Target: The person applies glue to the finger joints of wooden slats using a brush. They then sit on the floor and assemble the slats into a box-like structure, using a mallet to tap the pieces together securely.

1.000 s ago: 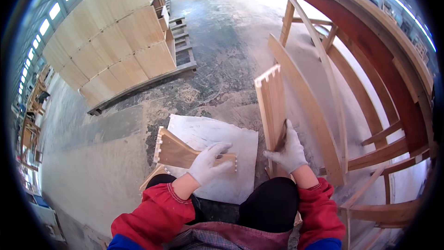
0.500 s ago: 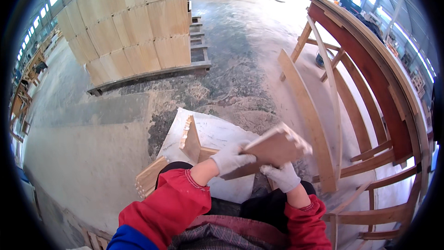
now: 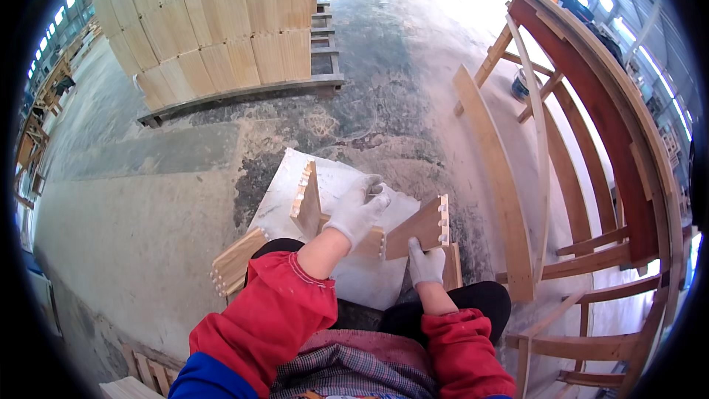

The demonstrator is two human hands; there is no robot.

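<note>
A wooden board with a notched edge [image 3: 419, 227] stands upright at the right end of a lower wooden piece [image 3: 367, 244]. My right hand [image 3: 426, 263], in a white glove, grips its near lower edge with the thumb against its face. At the left end of that piece rises another notched board [image 3: 306, 199], with white stuff along its notches. My left hand [image 3: 358, 210], also gloved, is between the two uprights, its fingers bent and apart with nothing seen in them. Beneath lies a white sheet [image 3: 277, 181].
Notched boards lie by my left knee [image 3: 238, 260], and one board [image 3: 453, 266] is beside my right knee. A tall stack of wooden panels [image 3: 221, 26] sits on a pallet [image 3: 244, 94] ahead. Curved planks [image 3: 496, 177] and a long wooden bench [image 3: 605, 96] border the right.
The board that both hands held tilted in the air now stands upright on the right. My left hand has let go of it and moved up and forward; my right hand still grips it.
</note>
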